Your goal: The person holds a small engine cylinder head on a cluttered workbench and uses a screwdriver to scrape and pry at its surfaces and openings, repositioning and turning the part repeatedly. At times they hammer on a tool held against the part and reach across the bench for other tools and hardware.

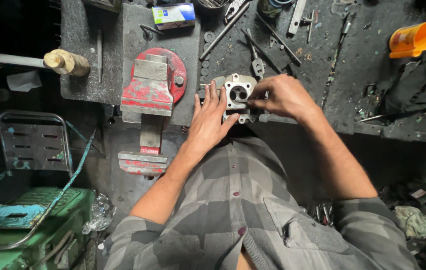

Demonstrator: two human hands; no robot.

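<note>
Resting left hand flat and open against the metal casting at upper centre of frame, on the bench edge. Pinching the casting's right side with right hand. Sitting just left: red vise.

I get one head-worn view, looking steeply down from close above onto the workbench edge and the wearer's torso.
</note>
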